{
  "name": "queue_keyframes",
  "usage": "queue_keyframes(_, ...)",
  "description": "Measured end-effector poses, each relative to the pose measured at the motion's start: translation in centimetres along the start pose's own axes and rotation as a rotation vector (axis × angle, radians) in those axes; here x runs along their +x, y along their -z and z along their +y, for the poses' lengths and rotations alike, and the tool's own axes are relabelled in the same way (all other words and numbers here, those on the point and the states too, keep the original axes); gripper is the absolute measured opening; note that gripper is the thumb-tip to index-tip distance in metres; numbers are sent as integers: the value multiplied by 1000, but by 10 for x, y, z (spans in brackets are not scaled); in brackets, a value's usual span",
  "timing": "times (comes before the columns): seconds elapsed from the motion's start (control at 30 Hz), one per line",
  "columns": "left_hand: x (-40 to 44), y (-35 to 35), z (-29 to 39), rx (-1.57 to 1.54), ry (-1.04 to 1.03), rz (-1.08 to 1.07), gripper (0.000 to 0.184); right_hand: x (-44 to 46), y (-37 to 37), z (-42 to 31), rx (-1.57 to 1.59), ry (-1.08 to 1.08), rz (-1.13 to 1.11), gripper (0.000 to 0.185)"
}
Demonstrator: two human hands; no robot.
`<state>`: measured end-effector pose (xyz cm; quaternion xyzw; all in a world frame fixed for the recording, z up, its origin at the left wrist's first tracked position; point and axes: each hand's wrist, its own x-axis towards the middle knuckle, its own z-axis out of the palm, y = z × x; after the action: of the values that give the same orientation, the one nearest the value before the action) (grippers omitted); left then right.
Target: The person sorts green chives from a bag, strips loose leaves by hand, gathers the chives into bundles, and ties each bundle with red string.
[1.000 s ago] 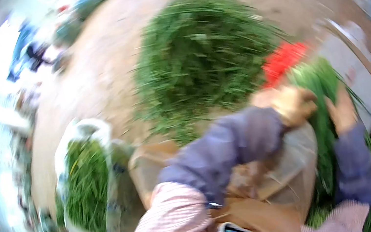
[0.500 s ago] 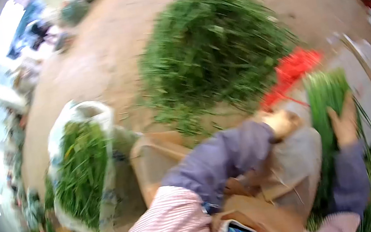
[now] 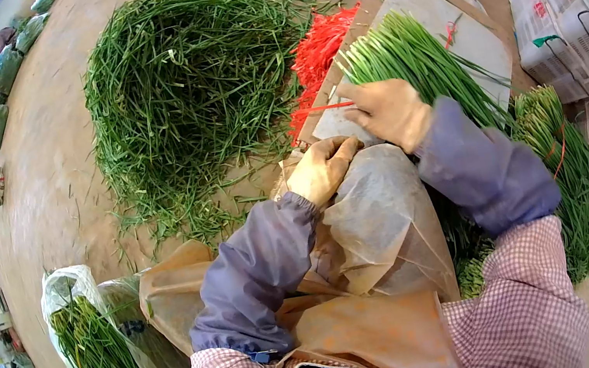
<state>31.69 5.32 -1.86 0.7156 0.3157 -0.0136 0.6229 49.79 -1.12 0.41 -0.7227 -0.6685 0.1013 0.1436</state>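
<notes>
My right hand [image 3: 390, 110] is closed in a pinch on a thin red tie strip [image 3: 328, 107], over the near end of a bunch of long green chive-like stalks [image 3: 404, 46]. The bunch lies on a grey board [image 3: 485, 49], pale ends pointing away. Beside it on the left, my left hand [image 3: 324, 172] is closed at the board's near edge, touching the translucent apron [image 3: 385, 207] over my knee; what its fingers hold, if anything, is hidden. A heap of red strips [image 3: 324, 48] lies along the board's left edge.
A large pile of loose green leaves [image 3: 192, 92] covers the floor ahead. At lower left stands a plastic bag [image 3: 64, 287] of green stalks. Tied green bundles [image 3: 565, 176] lie at my right, with stacked white crates [image 3: 568, 17] beyond.
My right hand has left the green bunch and now pinches a red strip. My left hand has drawn back from near the red heap. The view has swung right, shifting the leaf pile leftward.
</notes>
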Motion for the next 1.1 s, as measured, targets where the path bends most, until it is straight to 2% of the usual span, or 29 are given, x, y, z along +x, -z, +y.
queue_keyframes(0.07,1,-1,-4,-55,7,11,39,18,-15,-2,8,52,-15,39)
queue_keyframes(0.1,2,-1,-12,20,-146,40,38,26,-22,-3,-32,73,-37,40)
queue_keyframes(0.13,5,-4,-15,-38,-103,63,35,40,-35,4,-107,90,-131,28)
queue_keyframes(0.2,8,-4,-10,-70,-28,44,40,51,-44,5,-216,88,-245,20)
queue_keyframes(0.23,6,-2,-2,-8,31,63,39,48,-41,10,-113,62,-192,20)
queue_keyframes(0.37,19,-8,-22,-221,-65,93,34,23,-15,4,289,-72,0,19)
queue_keyframes(0.4,21,-10,-18,-215,-103,161,35,15,-7,1,387,-118,46,19)
queue_keyframes(0.43,23,-11,-11,-211,-141,232,36,6,-11,3,542,-74,190,14)
queue_keyframes(0.47,27,-13,-5,-208,-179,304,37,0,-11,4,683,-113,200,13)
queue_keyframes(0.57,59,-20,-12,-242,-355,240,34,-15,-5,-5,1040,-237,224,11)
queue_keyframes(0.6,66,-21,-8,-258,-399,210,32,-16,1,-8,937,-217,219,12)
queue_keyframes(0.63,65,-18,-3,-240,-274,91,19,-17,8,-10,835,-197,215,12)
queue_keyframes(0.7,68,-16,0,-218,-385,68,18,-18,10,-6,708,-148,230,19)
queue_keyframes(0.73,67,-17,5,-207,-440,54,17,-22,16,2,589,-171,376,23)
queue_keyframes(0.77,65,-18,10,-388,-346,-27,19,-25,29,14,465,-190,515,26)
queue_keyframes(0.8,66,-16,5,-122,-421,75,21,-22,36,43,493,-288,644,31)
queue_keyframes(0.83,68,-15,4,-115,-410,89,22,-20,49,75,525,-373,774,32)
queue_keyframes(0.87,69,-15,2,-105,-400,103,23,-20,57,115,412,-491,843,30)
queue_keyframes(0.9,71,-14,0,-80,-434,116,23,-26,55,161,292,-558,837,33)
queue_keyframes(0.97,76,-12,-3,-30,-509,152,23,-47,45,217,-24,-789,540,43)
queue_keyframes(1.07,73,-6,1,2,-423,92,22,-56,25,184,-222,-857,291,42)
queue_keyframes(1.1,71,-7,3,0,-401,77,23,-58,17,176,-123,-786,299,42)
